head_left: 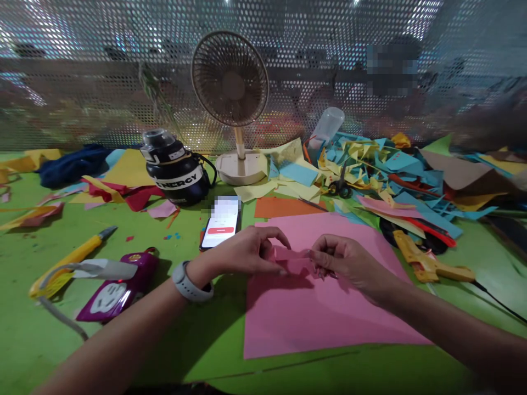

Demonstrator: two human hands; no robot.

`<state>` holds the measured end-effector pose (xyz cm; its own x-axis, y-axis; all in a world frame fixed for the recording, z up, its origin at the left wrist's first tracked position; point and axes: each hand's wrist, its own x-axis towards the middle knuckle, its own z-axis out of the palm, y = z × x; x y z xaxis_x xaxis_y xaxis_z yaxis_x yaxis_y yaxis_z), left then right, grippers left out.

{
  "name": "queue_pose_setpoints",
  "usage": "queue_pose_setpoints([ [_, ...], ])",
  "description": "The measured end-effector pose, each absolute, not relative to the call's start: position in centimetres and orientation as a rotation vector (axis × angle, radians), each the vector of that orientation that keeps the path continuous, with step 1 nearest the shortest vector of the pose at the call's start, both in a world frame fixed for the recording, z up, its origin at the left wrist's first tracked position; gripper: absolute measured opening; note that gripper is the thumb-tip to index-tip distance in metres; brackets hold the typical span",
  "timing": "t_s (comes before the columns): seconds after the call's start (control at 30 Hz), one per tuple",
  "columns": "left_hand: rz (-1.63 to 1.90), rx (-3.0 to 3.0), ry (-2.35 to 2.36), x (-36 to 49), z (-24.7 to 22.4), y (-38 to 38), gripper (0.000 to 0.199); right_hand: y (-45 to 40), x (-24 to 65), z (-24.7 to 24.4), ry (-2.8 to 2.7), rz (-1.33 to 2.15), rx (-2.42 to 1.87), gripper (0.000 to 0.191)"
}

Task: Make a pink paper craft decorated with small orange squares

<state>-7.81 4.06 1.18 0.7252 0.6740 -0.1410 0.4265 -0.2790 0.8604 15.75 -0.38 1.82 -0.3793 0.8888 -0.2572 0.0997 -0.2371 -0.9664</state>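
A large pink sheet (296, 323) lies flat on the green table. Above its upper half, my left hand (251, 251) and my right hand (341, 260) hold a small folded pink paper piece (291, 255) between them. The left thumb and fingers grip its left end, and a grey watch band is on that wrist. Fingertips of my right hand pinch the other end. The piece's lower edge blends with the pink sheet and its shadow, so its exact shape is hard to tell.
A phone (221, 222), a black bottle (177, 175) and a fan (241, 167) stand or lie beyond my hands. At left are a purple power strip (135, 296) and a yellow cutter (76, 255). A yellow glue gun (428, 263) and heaped paper scraps (395, 164) are at right.
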Motion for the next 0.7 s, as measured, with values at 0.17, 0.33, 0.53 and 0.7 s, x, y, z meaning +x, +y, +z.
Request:
queue_pose_setpoints([
  [0.17, 0.098, 2.035, 0.896, -8.1, 1.3, 4.7, 0.041, -0.3, 16.3, 1.1, -1.648, 1.388, -1.347, 0.035],
  [0.33, 0.145, 1.921, 0.843, -7.4, 0.1, 4.7, 0.017, -0.3, 15.9, 0.9, -1.9, 0.922, -1.3, 0.025],
  [0.53, 0.265, 1.594, 0.706, -7.1, 0.1, 4.2, 0.027, -0.2, 14.6, 0.9, -1.958, 0.821, -1.232, 0.024],
  [0.7, 0.371, 1.484, 0.653, -6.5, 0.3, 3.6, 0.034, -0.2, 13.8, 0.6, -2.005, 0.658, -1.176, 0.02],
])
